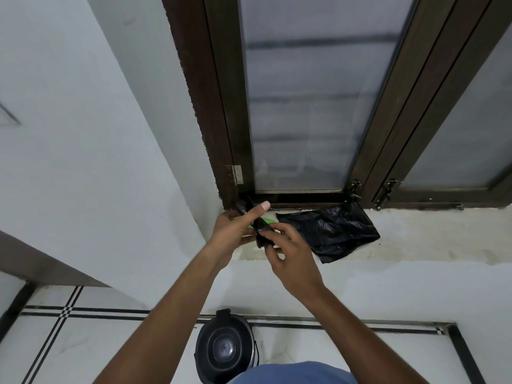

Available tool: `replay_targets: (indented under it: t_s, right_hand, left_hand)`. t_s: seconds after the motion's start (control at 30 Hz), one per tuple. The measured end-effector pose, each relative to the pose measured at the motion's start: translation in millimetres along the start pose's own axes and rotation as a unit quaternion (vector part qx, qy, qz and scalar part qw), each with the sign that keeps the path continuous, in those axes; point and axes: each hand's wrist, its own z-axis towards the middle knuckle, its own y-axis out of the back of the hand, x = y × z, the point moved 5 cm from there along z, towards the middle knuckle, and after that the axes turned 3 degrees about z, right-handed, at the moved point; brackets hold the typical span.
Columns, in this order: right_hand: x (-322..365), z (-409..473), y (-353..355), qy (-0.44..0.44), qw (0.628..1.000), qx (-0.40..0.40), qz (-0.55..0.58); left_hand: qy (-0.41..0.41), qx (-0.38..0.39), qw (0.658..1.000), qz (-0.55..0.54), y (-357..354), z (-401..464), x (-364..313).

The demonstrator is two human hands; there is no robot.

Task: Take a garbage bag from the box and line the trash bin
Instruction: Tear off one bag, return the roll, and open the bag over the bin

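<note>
Black plastic is bunched between the person's two hands, held up just in front of the window sill [415, 236]. Their left hand [235, 231] is curling round a roll of garbage bags [250, 217], thumb laid straight along it toward the window, while the right hand [291, 253] is pinching the loose end of the roll between thumb and fingertips, just at the sill's near edge. Something bright green [267, 221] is peeking out behind the roll, resting on the sill; it could be the box the bags come from, though I can't tell for sure. To the right of the hands, a flattened black bag [332, 231] is lying on the sill, up against the window frame [304, 196]. Well below the sill, on the tiled floor [83, 342] near the person's body, the trash bin [225, 347] is standing with its lid on.

By my reckoning they are separating one bag from the roll. To do it cleanly, the left hand should be keeping a firm hold on the roll while the right is peeling the end away and tearing along the perforation, not through the film. Thin plastic like this clings and stretches, so a slow, even pull looks wiser than a yank. The bin is not yet lined, and its lid will need opening first.
</note>
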Motion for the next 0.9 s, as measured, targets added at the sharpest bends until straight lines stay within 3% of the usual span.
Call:
replay_targets:
  t_s: [0.13,0.4,0.47,0.57,0.9]
  right_hand:
    - [-4.7,1.4,5.7,-0.032,0.998,-0.019,0.052]
    - [1.1,2.4,12.8,-0.164,0.968,-0.063,0.178]
    - [-4.9,6.0,9.9,-0.212,0.952,-0.062,0.213]
    - [-15.7,6.8,4.9,-0.288,0.898,-0.045,0.33]
    - [-21.0,-2.2,8.0,-0.333,0.865,0.006,0.375]
  left_hand:
    - [-0.014,-0.044,0.999,-0.023,9.4,7.3,6.6]
    - [-0.05,-0.012,0.998,-0.043,6.3,3.6,6.1]
    - [-0.047,-0.01,0.998,-0.049,6.6,6.0,8.0]
    - [-0.032,-0.007,0.997,-0.063,9.2,10.6,13.7]
    - [-0.012,0.048,0.995,-0.086,3.8,16.1,36.4]
